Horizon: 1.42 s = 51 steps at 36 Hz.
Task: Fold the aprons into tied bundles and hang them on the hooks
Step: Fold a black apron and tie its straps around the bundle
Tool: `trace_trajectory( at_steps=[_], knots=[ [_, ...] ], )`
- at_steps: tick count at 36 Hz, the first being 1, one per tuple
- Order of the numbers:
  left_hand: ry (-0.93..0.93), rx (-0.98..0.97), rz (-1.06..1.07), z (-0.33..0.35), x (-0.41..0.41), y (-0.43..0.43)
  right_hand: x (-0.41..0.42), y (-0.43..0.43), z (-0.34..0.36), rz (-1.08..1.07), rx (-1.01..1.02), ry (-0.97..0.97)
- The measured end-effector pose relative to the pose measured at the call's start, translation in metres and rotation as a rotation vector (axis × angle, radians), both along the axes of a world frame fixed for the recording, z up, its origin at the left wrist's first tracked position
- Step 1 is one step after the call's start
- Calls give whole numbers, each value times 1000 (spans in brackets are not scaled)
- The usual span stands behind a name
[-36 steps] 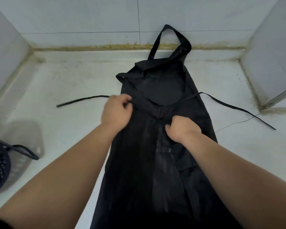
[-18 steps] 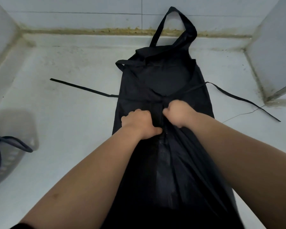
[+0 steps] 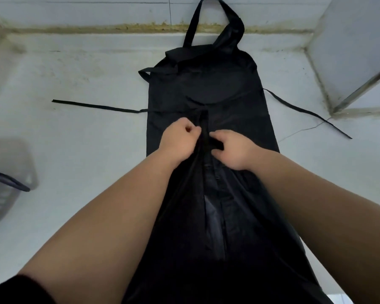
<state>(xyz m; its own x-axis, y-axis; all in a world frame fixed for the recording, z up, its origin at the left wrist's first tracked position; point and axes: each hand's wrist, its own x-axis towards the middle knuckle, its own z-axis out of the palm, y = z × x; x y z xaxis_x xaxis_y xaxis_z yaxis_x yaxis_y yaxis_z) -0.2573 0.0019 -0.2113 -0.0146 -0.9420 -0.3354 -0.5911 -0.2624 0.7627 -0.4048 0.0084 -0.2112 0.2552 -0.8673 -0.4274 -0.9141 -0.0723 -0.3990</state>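
Where the two inward-folded side flaps of the black apron point(image 3: 206, 88) meet along its midline, both edges are gathered. The left hand point(image 3: 180, 141) is curled onto the edge of the left flap, and a fold of the right flap is pinched between the thumb and fingers of the right hand point(image 3: 233, 150). The garment is laid lengthwise on the white tiled surface point(image 3: 75, 150), with its neck loop point(image 3: 235, 20) propped against the back wall and its near hem out of view below. The left waist tie point(image 3: 92, 105) and right waist tie point(image 3: 305, 108) are stretched out to either side, presumably to be free for binding the bundle. A plastic basket point(image 3: 7, 189) is seen, blurred, at the left edge. No hooks are shown.
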Motion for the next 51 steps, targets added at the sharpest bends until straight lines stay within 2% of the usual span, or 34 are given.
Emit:
trace_trajectory(
  at_steps=[2,3,5,9,12,25,29,32,35,39,43,47,51],
  knots=[
    [-122,25,-192,-2,0,6,-4,7,-3,23,0,99],
    [-163,20,-256,-3,0,10,-7,11,-5,9,-9,93],
    [-127,-22,-287,-3,2,17,-10,19,-8,-60,-64,-6],
    [-74,-187,-96,-3,11,36,-13,38,-5,-233,-248,-110],
    [-74,-208,-8,2,21,52,-8,52,5,-344,-204,-211],
    [-178,-263,431,13,39,204,-1,169,15,-181,36,-232],
    [-223,-155,531,12,48,251,6,210,8,-197,55,-192],
    [-234,-13,495,7,56,275,11,236,8,-217,-30,-110],
    [-227,20,477,5,57,286,18,253,6,-189,-67,-47],
    [-113,-10,570,5,56,293,27,264,8,-177,-95,69],
    [135,57,688,1,63,301,33,270,10,-243,-92,102],
    [563,252,730,0,72,305,42,284,10,-396,-123,-51],
    [643,372,609,-8,76,304,42,297,11,-593,-93,-210]
  ],
)
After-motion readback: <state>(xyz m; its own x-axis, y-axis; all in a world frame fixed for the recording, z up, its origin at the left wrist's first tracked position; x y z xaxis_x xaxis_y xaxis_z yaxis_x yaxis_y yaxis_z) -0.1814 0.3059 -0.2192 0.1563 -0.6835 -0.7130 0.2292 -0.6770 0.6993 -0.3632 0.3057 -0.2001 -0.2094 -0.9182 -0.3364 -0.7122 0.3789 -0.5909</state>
